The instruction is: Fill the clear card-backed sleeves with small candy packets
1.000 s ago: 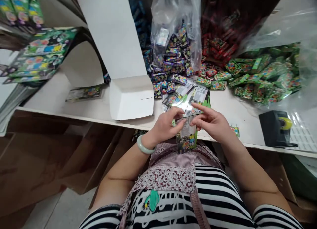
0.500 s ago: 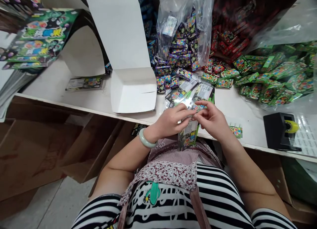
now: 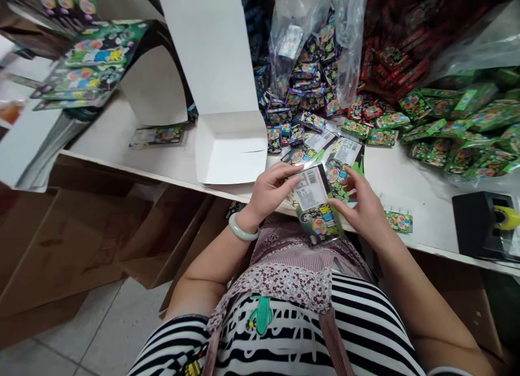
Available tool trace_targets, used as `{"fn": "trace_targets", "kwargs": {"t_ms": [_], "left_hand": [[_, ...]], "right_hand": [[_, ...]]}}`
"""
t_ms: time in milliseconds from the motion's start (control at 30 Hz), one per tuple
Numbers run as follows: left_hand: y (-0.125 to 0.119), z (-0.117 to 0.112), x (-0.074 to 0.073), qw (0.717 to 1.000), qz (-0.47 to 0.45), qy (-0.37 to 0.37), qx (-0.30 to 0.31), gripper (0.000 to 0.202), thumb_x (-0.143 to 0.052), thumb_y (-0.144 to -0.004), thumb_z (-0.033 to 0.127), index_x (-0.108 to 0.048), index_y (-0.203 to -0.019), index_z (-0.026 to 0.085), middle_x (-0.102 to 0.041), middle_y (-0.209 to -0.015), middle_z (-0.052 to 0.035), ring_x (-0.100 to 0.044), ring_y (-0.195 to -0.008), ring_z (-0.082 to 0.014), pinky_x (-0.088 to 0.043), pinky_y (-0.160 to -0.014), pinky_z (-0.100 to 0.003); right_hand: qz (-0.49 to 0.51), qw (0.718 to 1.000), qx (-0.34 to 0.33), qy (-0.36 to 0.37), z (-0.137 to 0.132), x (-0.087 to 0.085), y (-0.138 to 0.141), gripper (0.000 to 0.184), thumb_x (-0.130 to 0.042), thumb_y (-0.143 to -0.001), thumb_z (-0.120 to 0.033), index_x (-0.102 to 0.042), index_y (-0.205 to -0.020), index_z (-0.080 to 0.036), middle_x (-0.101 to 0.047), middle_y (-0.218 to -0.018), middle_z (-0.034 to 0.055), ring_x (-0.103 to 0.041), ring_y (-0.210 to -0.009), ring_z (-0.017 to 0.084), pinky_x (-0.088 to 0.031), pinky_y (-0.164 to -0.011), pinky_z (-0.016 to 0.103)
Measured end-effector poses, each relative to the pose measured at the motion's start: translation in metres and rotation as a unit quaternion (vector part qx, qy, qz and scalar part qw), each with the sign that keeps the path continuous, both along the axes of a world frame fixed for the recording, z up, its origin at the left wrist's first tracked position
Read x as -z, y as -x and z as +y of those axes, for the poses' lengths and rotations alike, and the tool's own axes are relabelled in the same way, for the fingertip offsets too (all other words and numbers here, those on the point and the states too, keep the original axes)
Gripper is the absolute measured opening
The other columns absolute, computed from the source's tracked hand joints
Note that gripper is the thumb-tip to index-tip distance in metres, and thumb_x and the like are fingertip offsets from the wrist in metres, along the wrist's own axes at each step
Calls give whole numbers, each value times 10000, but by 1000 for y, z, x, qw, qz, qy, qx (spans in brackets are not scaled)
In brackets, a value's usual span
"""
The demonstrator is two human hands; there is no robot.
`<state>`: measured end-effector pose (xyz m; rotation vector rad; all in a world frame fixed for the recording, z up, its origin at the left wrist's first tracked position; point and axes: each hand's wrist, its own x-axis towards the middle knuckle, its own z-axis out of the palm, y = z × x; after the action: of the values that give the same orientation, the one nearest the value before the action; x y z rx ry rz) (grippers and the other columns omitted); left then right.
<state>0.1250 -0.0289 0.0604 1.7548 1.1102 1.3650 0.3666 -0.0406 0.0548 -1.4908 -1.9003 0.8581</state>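
A flat printed packet [image 3: 320, 219] with a white barcode label is tilted over the table's front edge, above my lap. My left hand [image 3: 270, 194] pinches it near its upper left corner between thumb and fingers. At its right side is my right hand [image 3: 363, 208], thumb at the packet's edge and fingers spread apart over a second similar packet [image 3: 349, 151]. Another printed packet [image 3: 298, 155] lies beside that one on the table, partly covered. My left wrist wears a pale green bangle [image 3: 242, 228].
An open white box [image 3: 231, 154] stands left of my hands. Behind are piles of small purple packs [image 3: 306, 89], red packs [image 3: 394, 67] and green packs [image 3: 459, 124], some in clear bags. A black tape dispenser [image 3: 473, 221] stands at right; cardboard boxes [image 3: 77, 246] sit below left.
My hands have moved apart from where they met over the packet. The packet has turned and its white label now shows. The view has shifted slightly to the left.
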Motion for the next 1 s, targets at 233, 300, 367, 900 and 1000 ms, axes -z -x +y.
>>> {"fn": "trace_targets", "kwargs": {"t_ms": [233, 300, 367, 900, 1000], "left_hand": [[9, 0, 22, 963, -216, 111, -118, 257, -828, -757, 357, -787, -994, 265, -763, -1019, -37, -698, -890, -145, -589, -802, -297], [9, -1, 26, 956, -232, 133, -124, 299, -858, -716, 379, -781, -969, 238, -767, -971, -39, -702, -840, -141, -597, -786, -297], [7, -4, 29, 957, -224, 138, -123, 316, -870, -704, 385, -761, -942, 208, -760, -925, -37, -702, -813, -132, -598, -785, -289], [-11, -29, -27, 966, -24, -257, -14, 369, -745, -864, 196, -516, -1151, 228, -708, -950, -48, -721, -902, -163, -624, -790, -296], [-11, -34, -41, 951, 31, -307, 21, 392, -745, -858, 183, -504, -1166, 205, -725, -925, -61, -736, -869, -164, -633, -736, -270]], "right_hand": [[188, 962, -54, 188, -5, 19, -17, 505, -730, -779, -592, -653, -1133, -240, -736, -1104, 76, -694, -998, 250, -547, -928, 424], [229, 951, -20, 208, 2, 18, -26, 498, -770, -729, -600, -673, -1059, -239, -749, -1027, 58, -702, -913, 226, -574, -856, 388], [249, 944, 15, 217, 8, 16, -32, 503, -801, -695, -588, -683, -1046, -246, -752, -977, 45, -698, -865, 208, -584, -813, 363], [230, 932, -110, 258, 0, 31, -31, 377, -783, -754, -521, -626, -985, -267, -716, -981, 43, -681, -968, 228, -564, -915, 410], [216, 927, -139, 272, -6, 28, -17, 395, -753, -772, -540, -643, -1015, -248, -733, -981, 57, -687, -998, 250, -545, -967, 456]]}}
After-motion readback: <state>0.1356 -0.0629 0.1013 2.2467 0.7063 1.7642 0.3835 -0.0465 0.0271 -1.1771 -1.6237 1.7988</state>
